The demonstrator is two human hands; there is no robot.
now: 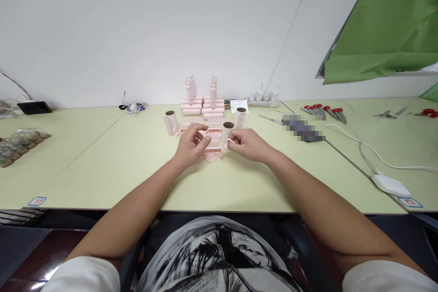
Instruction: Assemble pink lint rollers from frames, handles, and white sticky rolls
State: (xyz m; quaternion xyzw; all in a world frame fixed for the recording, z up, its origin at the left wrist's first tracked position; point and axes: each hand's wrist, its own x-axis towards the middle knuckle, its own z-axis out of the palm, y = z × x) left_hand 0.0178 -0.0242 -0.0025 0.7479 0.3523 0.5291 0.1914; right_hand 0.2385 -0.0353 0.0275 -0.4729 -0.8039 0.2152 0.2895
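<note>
My left hand hovers over the left side of a pink open case, its thumb and fingers apart and nothing seen between them. To the right, my right hand pinches a small pale pink part that looks like a ring or loop; the fingers partly hide it. Just behind that part stands a pink tube with a dark open top. A round pink disc lies at the front of the case. My left hand covers the case's left end.
More pink tubes stand around the case. Stacked pink cases with slim pink bottles stand by the wall. Tweezers, red-handled tools, a white cable and a white adapter lie to the right.
</note>
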